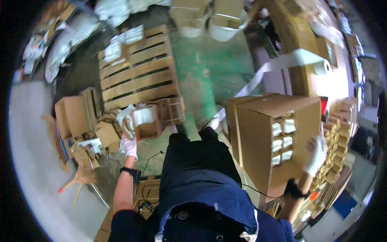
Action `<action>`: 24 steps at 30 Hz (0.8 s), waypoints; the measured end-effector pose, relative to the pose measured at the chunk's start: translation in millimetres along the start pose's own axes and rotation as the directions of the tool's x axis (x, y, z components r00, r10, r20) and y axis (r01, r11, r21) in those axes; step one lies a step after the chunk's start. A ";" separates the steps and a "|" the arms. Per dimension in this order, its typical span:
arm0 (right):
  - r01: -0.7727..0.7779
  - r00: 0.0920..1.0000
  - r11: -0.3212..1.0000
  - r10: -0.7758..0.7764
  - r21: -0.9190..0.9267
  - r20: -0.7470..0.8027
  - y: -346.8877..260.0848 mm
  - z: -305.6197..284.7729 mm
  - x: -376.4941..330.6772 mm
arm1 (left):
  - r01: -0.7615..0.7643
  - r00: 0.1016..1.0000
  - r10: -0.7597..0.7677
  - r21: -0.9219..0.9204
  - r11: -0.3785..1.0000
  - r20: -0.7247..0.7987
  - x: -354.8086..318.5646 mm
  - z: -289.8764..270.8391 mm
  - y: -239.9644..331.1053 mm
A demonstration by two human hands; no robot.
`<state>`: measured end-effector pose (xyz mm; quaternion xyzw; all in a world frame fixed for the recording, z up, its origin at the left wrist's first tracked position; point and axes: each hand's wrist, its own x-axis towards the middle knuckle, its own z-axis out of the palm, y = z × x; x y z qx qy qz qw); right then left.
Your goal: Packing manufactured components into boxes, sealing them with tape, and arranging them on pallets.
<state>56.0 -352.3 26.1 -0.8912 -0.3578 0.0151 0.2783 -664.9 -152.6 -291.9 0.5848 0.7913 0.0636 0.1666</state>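
Note:
My left hand (129, 148), in a white glove, is at the near left corner of a small open carton (147, 131). Its fingers are closed around something at the carton's flap, and what they hold is not clear. White padded material (144, 115) lies in the carton. My right hand (316, 156), also gloved in white, is at the right wall of a large open cardboard box (253, 145). Blur hides how its fingers lie. Inside the large box, several white wrapped pieces (288, 142) sit in rows against the left side.
A wooden pallet (139, 74) lies ahead on the left with white bundles (121, 45) on it. Opened cartons (74, 117) crowd my left side. Stacked brown cardboard dividers (331, 151) stand right of the large box. A white roll (321, 67) trails a strip. White bins (223, 33) stand far ahead.

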 end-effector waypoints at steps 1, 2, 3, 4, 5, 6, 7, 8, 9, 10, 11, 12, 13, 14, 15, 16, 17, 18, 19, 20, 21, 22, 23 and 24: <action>-0.152 0.981 0.926 0.185 0.346 -0.062 -30.1 -5.4 -7.9 | 0.055 0.998 -0.054 0.019 0.998 -0.026 1.4 -6.2 -37.4; -0.263 0.919 0.731 0.389 0.630 -0.068 -62.7 -5.9 -16.8 | 0.073 0.997 -0.072 0.145 0.987 -0.007 3.6 0.9 -55.4; -0.249 0.926 0.749 0.370 0.614 -0.075 -105.0 3.8 -31.8 | 0.081 0.983 -0.098 0.113 0.990 0.157 11.2 12.3 -48.5; -0.213 0.965 0.916 0.252 0.340 -0.076 -156.0 22.5 -53.9 | 0.094 0.941 -0.116 0.084 0.992 0.318 18.2 17.8 -42.6; -0.132 0.991 0.989 0.132 0.069 -0.004 -202.2 50.4 -72.1 | 0.138 0.940 -0.161 0.096 0.986 0.300 19.0 15.5 -66.0; -0.382 0.906 0.855 0.271 0.351 0.327 -234.2 87.1 -85.6 | 0.279 0.897 -0.221 -0.103 0.955 0.384 21.0 22.2 -92.4; -0.205 0.845 0.951 0.054 0.230 0.531 -256.6 126.7 -103.6 | 0.419 0.842 -0.248 -0.290 0.860 0.479 22.5 26.7 -113.3; -0.506 0.619 0.821 0.132 0.264 0.774 -266.1 170.1 -129.3 | 0.435 0.827 -0.244 -0.302 0.848 0.507 26.9 36.3 -99.6; -0.435 0.494 0.892 0.120 0.126 0.861 -263.1 213.6 -153.0 | 0.346 0.823 -0.101 -0.351 0.870 0.560 32.4 39.8 -53.5; -0.561 0.322 0.823 0.119 0.088 0.939 -285.4 249.5 -169.2 | 0.267 0.814 0.013 -0.394 0.880 0.580 35.8 32.5 -20.8; -0.526 0.260 0.848 0.094 0.059 0.961 -279.7 296.2 -192.8 | 0.286 0.814 -0.005 -0.394 0.874 0.581 39.5 30.3 -11.3; -0.558 0.242 0.823 0.038 0.107 0.970 -284.8 337.6 -217.2 | 0.273 0.796 -0.008 -0.348 0.897 0.605 42.8 31.5 -7.9; -0.464 0.202 0.883 0.025 0.074 0.979 -284.6 379.1 -235.8 | 0.256 0.776 -0.010 -0.300 0.919 0.631 45.9 33.0 -9.1; -0.263 0.270 0.960 -0.027 0.101 0.963 -277.4 423.4 -255.4 | 0.270 0.771 -0.025 -0.291 0.918 0.637 51.2 35.5 -12.2; -0.104 0.249 0.986 -0.102 0.131 0.963 -297.9 449.6 -265.3 | 0.331 0.758 -0.073 -0.287 0.899 0.648 52.6 38.4 -25.3; -0.032 0.284 0.998 -0.047 0.059 0.958 -310.0 474.0 -275.6 | 0.382 0.744 -0.105 -0.291 0.877 0.659 53.7 43.1 -32.4; 0.037 0.324 0.999 0.003 -0.016 0.946 -315.2 496.3 -285.3 | 0.395 0.737 -0.119 -0.281 0.875 0.666 52.6 47.8 -37.6; 0.035 0.315 0.999 0.011 -0.023 0.949 -312.3 514.8 -293.4 | 0.499 0.724 -0.089 -0.430 0.752 0.684 51.9 51.8 -40.0; -0.046 0.311 0.995 0.102 -0.092 0.945 -303.1 530.9 -294.4 | 0.573 0.716 -0.033 -0.560 0.598 0.698 56.4 58.1 -33.0; -0.127 0.301 0.980 0.188 -0.156 0.935 -293.4 546.9 -292.7 | 0.630 0.712 0.024 -0.655 0.417 0.701 61.5 63.0 -26.9; -0.140 0.213 0.951 0.301 -0.276 0.930 -281.7 561.9 -285.4 | 0.674 0.653 0.041 -0.606 0.422 0.756 65.1 70.1 -19.8; -0.145 0.208 0.947 0.311 -0.286 0.927 -274.1 563.3 -291.3 | 0.681 0.644 0.041 -0.597 0.424 0.764 60.5 73.4 -24.5; -0.516 0.118 0.849 0.199 -0.112 0.973 -264.8 561.9 -294.3 | 0.646 0.665 0.069 -0.620 0.446 0.743 57.1 76.7 -27.0; -0.807 0.078 0.589 0.047 0.035 0.996 -258.8 555.9 -295.2 | 0.609 0.690 0.090 -0.644 0.463 0.718 53.6 78.1 -29.1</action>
